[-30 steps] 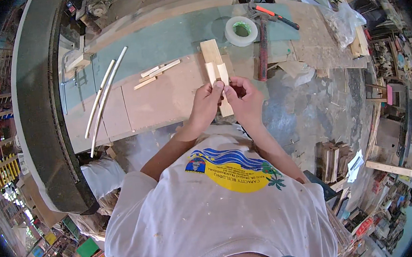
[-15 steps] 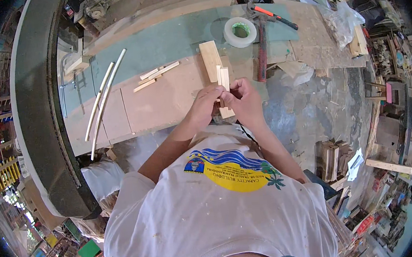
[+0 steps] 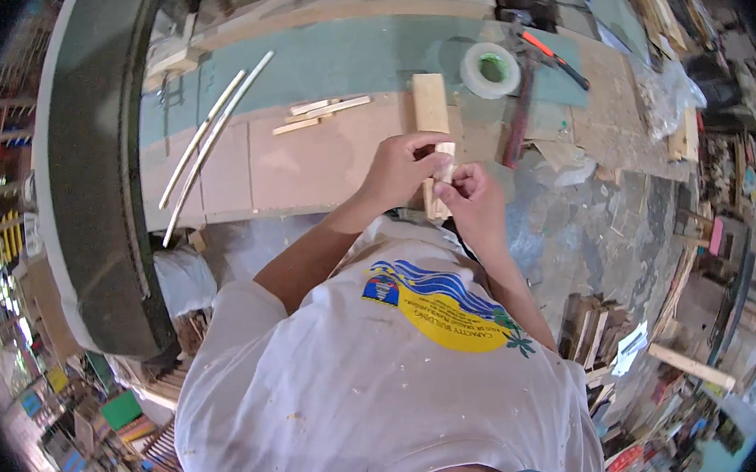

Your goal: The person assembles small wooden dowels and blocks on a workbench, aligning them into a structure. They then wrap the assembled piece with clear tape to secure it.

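Just beyond my body, at the near edge of the workbench (image 3: pixel 287 176), both hands hold a short, pale wooden strip (image 3: pixel 448 163). My left hand (image 3: pixel 408 169) is closed round its upper part, with thumb and fingers pinching. My right hand (image 3: pixel 474 199) pinches lower down, thumb against the wood. Another pale wood piece (image 3: pixel 434 206) shows beneath the fingers; whether it is joined to the strip I cannot tell. Behind my hands lies a thicker wooden block (image 3: pixel 429 104), its lower part covered by them.
Several short wood strips (image 3: pixel 320 113) lie left of my hands, and two long thin sticks (image 3: pixel 219 142) farther left. To the right are a tape roll (image 3: pixel 474 75), a hammer with an orange-black handle (image 3: pixel 553 57) and a red-handled tool (image 3: pixel 521 120). A dark beam (image 3: pixel 96 180) borders the left.
The whole view has shifted, moving the bench rightward in the picture. My hands, close together before, are now farther apart along the strip, the left one higher.
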Tool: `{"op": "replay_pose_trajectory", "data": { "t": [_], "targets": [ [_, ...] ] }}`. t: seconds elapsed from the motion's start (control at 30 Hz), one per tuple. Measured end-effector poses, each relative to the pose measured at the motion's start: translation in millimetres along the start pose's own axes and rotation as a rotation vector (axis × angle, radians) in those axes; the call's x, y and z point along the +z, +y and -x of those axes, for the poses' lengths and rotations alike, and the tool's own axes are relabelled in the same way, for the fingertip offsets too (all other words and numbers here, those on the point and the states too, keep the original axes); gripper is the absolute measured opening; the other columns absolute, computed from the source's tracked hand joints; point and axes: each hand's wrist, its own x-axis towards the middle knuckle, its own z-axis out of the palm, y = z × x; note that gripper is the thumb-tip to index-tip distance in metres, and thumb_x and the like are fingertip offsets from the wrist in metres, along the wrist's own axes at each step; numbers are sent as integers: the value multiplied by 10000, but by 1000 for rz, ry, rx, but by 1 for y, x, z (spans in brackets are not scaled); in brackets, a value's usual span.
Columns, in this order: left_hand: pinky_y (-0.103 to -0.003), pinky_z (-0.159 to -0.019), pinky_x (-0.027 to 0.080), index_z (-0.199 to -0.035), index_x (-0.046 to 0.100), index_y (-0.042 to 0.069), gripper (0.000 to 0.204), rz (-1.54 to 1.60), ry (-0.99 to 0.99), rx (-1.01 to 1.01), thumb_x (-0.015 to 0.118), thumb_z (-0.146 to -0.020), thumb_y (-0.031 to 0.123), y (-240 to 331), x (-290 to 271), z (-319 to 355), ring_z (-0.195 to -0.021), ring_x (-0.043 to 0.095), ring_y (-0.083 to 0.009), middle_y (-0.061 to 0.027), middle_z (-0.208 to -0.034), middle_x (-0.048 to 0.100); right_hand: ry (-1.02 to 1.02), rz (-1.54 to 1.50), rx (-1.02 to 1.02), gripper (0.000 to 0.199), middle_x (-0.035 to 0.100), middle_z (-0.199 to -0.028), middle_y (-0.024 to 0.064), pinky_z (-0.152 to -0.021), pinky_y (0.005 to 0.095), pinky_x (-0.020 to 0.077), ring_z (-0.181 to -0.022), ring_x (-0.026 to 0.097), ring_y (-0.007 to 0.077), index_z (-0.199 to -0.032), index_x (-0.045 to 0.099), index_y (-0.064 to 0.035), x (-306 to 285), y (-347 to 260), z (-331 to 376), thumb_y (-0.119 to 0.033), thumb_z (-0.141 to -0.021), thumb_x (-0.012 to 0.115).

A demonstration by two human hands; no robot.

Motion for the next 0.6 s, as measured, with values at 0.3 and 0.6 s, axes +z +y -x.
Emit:
{"op": "replay_pose_trajectory", "data": {
  "t": [0.3,0.6],
  "targets": [
    [-245,-747,514,-1169,718,6,279,336,23,-76,719,-937,161,-18,0,-3,-828,612,-71,-9,-925,704,-160,-455,92,131,633,-875,31,-691,267,530,-759,616,99,-1030,572,-24,5,5,-2,-110,-988,662],
    [-327,-851,530,-1237,665,18,346,109,136,-22,688,-955,217,-78,-21,-38,-915,647,-168,-70,-1013,713,-217,-855,204,166,672,-1037,63,-802,299,567,-901,663,145,-1148,569,-43,3,24,-5,-55,-993,626]
  ]
}}
